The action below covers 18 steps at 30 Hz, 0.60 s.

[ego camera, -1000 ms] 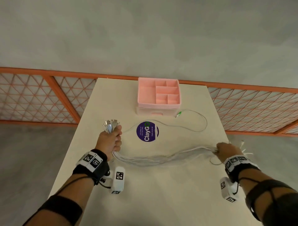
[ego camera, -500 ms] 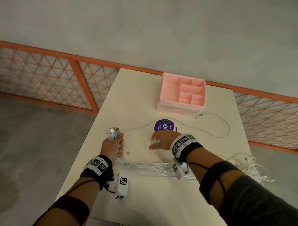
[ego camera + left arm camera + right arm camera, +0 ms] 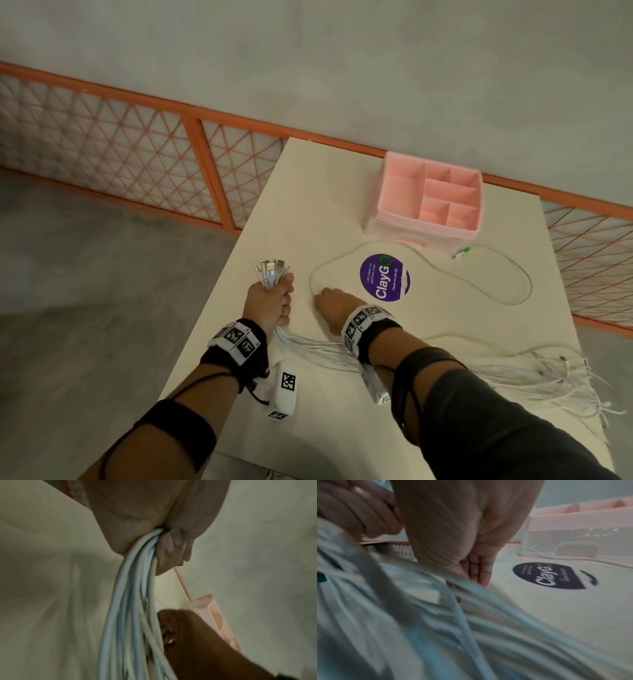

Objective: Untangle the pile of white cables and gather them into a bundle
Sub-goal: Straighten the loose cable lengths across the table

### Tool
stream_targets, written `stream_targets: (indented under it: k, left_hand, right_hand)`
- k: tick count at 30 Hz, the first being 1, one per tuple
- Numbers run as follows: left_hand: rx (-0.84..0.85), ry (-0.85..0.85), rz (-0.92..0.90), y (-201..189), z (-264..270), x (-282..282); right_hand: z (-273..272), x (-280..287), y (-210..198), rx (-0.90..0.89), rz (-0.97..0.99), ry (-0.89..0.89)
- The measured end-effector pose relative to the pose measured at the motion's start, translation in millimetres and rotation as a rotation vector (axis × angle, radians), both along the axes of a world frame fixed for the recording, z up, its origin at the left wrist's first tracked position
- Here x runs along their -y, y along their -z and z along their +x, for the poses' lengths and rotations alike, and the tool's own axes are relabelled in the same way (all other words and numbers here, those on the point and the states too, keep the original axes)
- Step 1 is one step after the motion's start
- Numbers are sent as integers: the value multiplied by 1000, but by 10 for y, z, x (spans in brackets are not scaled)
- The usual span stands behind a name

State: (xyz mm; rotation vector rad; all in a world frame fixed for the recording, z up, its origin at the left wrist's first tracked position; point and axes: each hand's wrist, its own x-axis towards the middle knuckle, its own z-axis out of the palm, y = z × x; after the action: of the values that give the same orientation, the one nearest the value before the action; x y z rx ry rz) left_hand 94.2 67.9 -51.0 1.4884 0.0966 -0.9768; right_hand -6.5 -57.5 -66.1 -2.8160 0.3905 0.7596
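My left hand (image 3: 270, 303) grips a bundle of white cables (image 3: 318, 349) just below their plugs (image 3: 270, 270), which stick up out of the fist. The left wrist view shows its fingers (image 3: 171, 547) curled round the strands (image 3: 133, 588). The bundle runs under my right forearm to loose ends (image 3: 561, 380) at the table's right edge. My right hand (image 3: 332, 303) lies close beside the left, its straight fingers (image 3: 478, 573) pointing down onto the table at the near loop of a single loose white cable (image 3: 513, 291). That cable ends in a green plug (image 3: 460, 253).
A pink compartment organizer (image 3: 390, 192) stands at the back of the cream table (image 3: 308, 192). A round purple sticker (image 3: 383, 277) lies in front of it. An orange mesh fence (image 3: 137, 154) runs behind the table, whose left edge is close to my left hand.
My right hand let go of the bundle's far end, which now lies at the right edge, and crossed left to the loose cable beside my left hand. The left hand kept its grip.
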Motion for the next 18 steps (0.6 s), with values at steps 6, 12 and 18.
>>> stream_targets:
  k: [6,12,18]
  left_hand:
    - [63,100,-24,-120,25,270]
    - [145,191,-48,-216,-1,572]
    - [175,228,-162,-414,-107,814]
  right_hand:
    - [-416,219,50,39,20,166]
    - [-496,413,-231,590,241,525]
    - [-292,354,-684,928,558,915]
